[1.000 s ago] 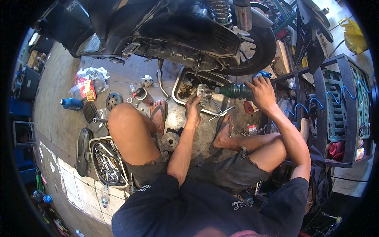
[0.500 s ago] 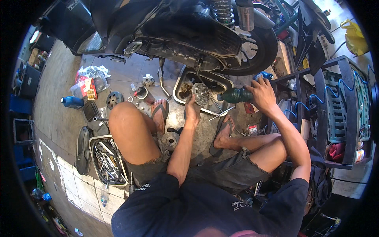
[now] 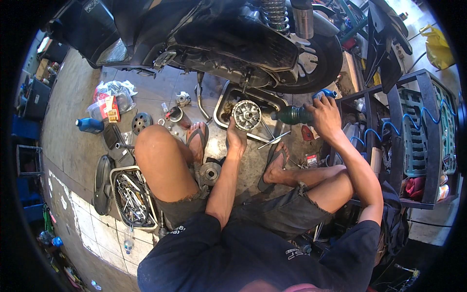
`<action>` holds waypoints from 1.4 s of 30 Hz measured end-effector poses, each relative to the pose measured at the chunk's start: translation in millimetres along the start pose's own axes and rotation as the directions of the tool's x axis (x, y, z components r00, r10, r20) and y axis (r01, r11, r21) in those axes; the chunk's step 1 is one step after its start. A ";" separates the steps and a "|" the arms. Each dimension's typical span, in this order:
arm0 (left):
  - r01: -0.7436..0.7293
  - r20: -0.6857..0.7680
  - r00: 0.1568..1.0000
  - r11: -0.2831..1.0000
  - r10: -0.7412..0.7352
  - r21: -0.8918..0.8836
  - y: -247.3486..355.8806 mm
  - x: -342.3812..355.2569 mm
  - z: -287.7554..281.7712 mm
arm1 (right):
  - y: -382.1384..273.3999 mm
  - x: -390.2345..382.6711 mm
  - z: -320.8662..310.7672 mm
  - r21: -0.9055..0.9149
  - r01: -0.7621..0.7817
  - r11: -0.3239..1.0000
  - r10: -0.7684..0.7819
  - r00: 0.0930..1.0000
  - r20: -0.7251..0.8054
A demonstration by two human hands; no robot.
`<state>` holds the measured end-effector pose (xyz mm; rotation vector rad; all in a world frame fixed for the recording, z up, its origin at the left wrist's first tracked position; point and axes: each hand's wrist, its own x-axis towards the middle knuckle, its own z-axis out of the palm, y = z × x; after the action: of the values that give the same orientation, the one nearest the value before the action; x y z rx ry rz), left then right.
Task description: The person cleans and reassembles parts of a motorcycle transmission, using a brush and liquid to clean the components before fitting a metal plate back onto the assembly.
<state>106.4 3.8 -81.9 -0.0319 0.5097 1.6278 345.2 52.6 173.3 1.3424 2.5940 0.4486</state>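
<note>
My left hand is closed on a round, finned metal part, whose face points up toward me over a metal drain pan with dark residue. My right hand grips a dark green plastic bottle, held nearly horizontal with its neck beside the metal part. Below them, a T-handled tool leans on the pan's edge. A blue bottle stands just behind my right hand.
A motor scooter spans the top. Left lie a tool tray, a blue bottle, a perforated disc, plastic bags and small parts around a cup. A metal rack with crates and a coiled blue hose stands right.
The metal part in my left hand has turned from edge-on to facing upward, its face now fully visible. The green bottle has shifted slightly to the right.
</note>
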 end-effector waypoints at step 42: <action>-0.127 0.001 0.986 0.754 0.166 0.644 4.7 -20.4 27.0 | -19.1 -3.8 -16.1 0.022 -0.011 1.000 0.013 0.997 -0.079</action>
<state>112.1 -6.3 -49.8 0.4932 1.1231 1.5263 327.9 36.2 181.8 1.3749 2.6629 0.4865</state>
